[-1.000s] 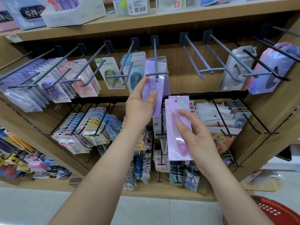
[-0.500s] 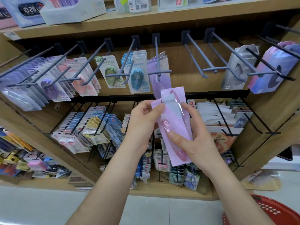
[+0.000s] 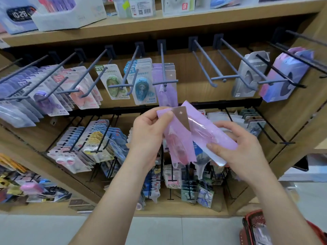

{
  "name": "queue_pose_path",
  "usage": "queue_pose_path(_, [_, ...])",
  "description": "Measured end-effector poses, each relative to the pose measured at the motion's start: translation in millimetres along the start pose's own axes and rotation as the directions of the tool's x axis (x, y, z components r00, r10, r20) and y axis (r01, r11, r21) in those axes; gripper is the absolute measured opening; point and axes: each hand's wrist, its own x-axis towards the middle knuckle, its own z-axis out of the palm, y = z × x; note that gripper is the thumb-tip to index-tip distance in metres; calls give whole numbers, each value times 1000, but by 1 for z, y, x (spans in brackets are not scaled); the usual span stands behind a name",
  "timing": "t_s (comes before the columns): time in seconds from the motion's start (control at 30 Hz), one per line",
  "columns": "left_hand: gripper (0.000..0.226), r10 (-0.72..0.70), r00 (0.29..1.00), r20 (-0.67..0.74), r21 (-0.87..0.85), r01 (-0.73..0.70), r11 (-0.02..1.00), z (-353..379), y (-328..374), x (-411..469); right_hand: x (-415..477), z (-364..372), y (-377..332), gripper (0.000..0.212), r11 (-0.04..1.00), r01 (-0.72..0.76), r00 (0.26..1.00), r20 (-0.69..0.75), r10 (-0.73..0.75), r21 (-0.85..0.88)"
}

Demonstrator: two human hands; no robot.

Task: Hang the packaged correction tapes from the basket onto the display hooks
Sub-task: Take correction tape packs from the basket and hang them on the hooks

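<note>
The left grip point(image 3: 150, 131) pinches the top corner of one pink packaged correction tape point(image 3: 178, 147) while the right grip point(image 3: 237, 149) clasps a second pack point(image 3: 208, 131) fanned beside it, both probably light, bendy and slick-filmed, so best held by the card top.

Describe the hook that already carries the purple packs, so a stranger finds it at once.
Under the top wooden shelf, find the upper row's middle. One grey-blue hook there carries long purple packs; blue packs hang to its left, bare hooks to its right.
</note>
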Motion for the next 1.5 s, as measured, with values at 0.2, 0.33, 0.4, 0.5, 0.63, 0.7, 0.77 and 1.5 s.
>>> queue_pose_path(0.2, [25, 87, 948, 306, 367, -202, 908, 2, -2, -3, 4, -27, -20, 26, 989, 55, 998, 9, -55, -139])
queue_pose_path(0.33, [22, 184, 935, 302, 472, -314, 824, -5, -9, -10, 8, -38, -36, 29, 954, 132, 989, 105, -107, -269])
queue_pose_path(0.4, [15, 201, 936, 290, 470, -322, 822, -11, -11, -11, 9, -42, -43, 33, 934, 180, 979, 150, -139, -309])
queue_pose_path(0.5, [11, 174, 952, 253, 425, -271, 864, -23, -13, -11, 11, -45, -50, 35, 980, 172, 980, 122, -160, -98])
queue_pose_path(0.63, [18, 17, 958, 286, 347, -120, 930, -28, -16, -21, 22, -37, -44, 19, 961, 159, 987, -42, -153, 224])
queue_pose_path(0.7, [18, -12, 955, 296, 354, -98, 930, -25, -23, -28, 25, -27, -42, 22, 951, 149, 986, -117, -121, 271])
queue_pose_path(0.77, [15, -45, 955, 292, 332, -57, 941, -22, -29, -34, 26, -18, -44, 22, 937, 145, 984, -147, -102, 318])
queue_pose_path(1.5, [15, -113, 953, 281, 357, 6, 934, 3, -28, -50, 52, 13, -59, 13, 902, 247, 922, -372, -107, 353])
